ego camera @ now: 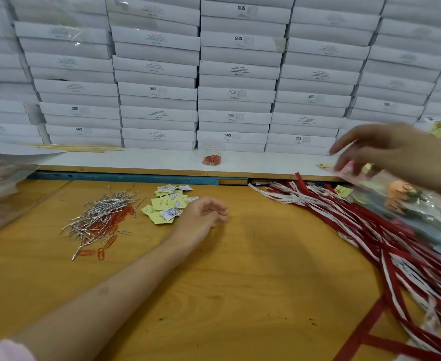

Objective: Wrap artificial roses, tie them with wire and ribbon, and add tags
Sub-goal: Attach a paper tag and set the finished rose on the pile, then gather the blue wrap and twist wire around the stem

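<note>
Reaching past the tabletop's (240, 269) right edge, the right hand (386, 152) is hovering, blurred, grip apart, over film-wrapped roses (400, 191), which look light and crushable and best taken low on the wrap, while the left hand (203, 214) is resting empty beside the tags (166, 204).

Packing/assembly workshop: wall of stacked white cartons (236, 93), several marked SGS, behind a wooden workbench (240, 282) holding bulk piles of silver wire ties (102, 214), printed tags (168, 204), and red-and-white ribbons (370, 230).
</note>
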Demonstrator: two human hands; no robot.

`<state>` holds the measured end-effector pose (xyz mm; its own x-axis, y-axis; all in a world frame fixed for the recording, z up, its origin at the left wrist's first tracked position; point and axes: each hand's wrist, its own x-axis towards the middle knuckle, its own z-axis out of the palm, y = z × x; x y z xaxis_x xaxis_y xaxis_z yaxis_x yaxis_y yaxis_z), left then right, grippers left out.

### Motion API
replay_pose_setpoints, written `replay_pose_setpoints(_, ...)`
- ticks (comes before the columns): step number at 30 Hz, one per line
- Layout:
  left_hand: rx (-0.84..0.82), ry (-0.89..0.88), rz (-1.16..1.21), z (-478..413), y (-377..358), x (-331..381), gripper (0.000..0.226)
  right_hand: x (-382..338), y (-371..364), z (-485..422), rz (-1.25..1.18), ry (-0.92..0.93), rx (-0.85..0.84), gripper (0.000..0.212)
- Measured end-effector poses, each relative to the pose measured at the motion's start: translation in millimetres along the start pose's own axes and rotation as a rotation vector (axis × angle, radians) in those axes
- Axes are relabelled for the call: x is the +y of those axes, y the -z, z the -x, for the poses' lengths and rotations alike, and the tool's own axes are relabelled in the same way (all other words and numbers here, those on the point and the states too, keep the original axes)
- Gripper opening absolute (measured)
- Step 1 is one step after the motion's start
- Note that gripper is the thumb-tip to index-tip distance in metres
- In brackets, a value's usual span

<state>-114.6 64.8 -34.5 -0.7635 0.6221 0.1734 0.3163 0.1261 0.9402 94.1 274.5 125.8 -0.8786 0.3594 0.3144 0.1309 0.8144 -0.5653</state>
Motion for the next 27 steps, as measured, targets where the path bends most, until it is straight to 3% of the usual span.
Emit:
replay_pose_setpoints(3, 0.009, -0.011, -0.004, 0, 1, -1, 0.026, -13, -73, -1, -0.076, -0.047, -0.309, 0.02)
replay_pose_setpoints(6, 0.015, -0.011, -0.011, 0, 1, -1, 0.026, -3, -134, 2, -0.099, -0.127, -0.474, 0.021)
replay_pose_setpoints(8, 0.02, -0.012, -0.01, 0, 1, -1, 0.028, 6, -159, 3, -0.147, -0.146, -0.462, 0.023)
replay_pose_setpoints(14, 0.039, -0.009, -0.029, 0, -1, 0, 0.031, 31, -171, -2, -0.388, -0.19, -0.205, 0.036)
replay_pose_setpoints(22, 0.152, -0.053, -0.082, 7, 5, 16, 0.032, 41, -172, -2, -0.5, -0.139, -0.245, 0.031)
replay_pose_setpoints(27, 0.347, -0.258, 0.172, 9, 57, 94, 0.035, 40, -171, -1, -0.487, -0.12, -0.249, 0.029)
